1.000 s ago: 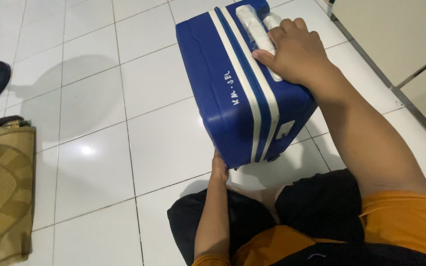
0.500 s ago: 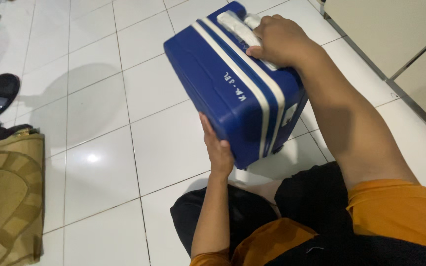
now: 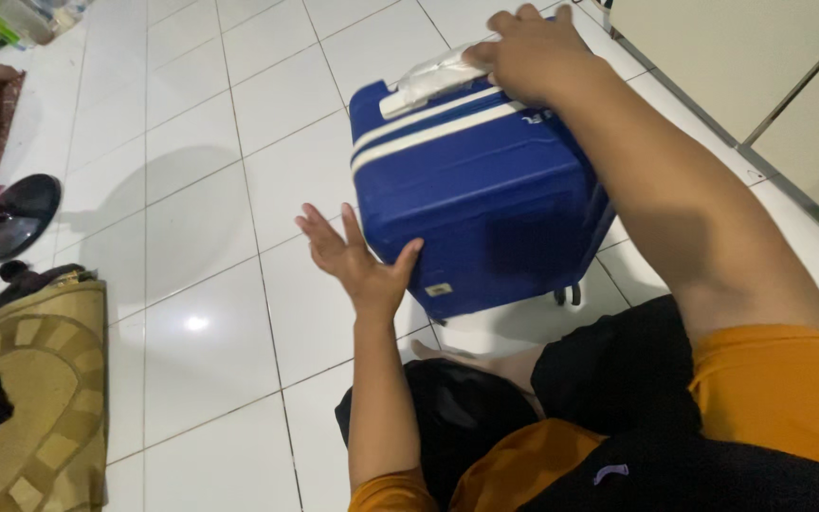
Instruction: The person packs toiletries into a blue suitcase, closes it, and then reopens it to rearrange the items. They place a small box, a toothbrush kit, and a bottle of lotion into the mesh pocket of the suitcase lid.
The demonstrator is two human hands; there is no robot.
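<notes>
A small blue hard-shell suitcase (image 3: 476, 209) with white stripes stands on the white tiled floor in front of my knees, its broad side facing me and its small wheels at the lower right. My right hand (image 3: 528, 52) grips the plastic-wrapped handle (image 3: 428, 76) on its top. My left hand (image 3: 357, 258) is spread open beside the suitcase's lower left corner, thumb touching the shell.
A tan patterned bag (image 3: 35, 379) lies at the lower left. A dark round fan base (image 3: 16, 216) stands at the left edge. A beige cabinet front (image 3: 760, 66) runs along the upper right. My black-clad legs (image 3: 609, 379) are folded below the suitcase.
The suitcase has been turned from its narrow striped edge facing me to its broad side facing me. My left hand came off the lower edge and spread open at the corner.
</notes>
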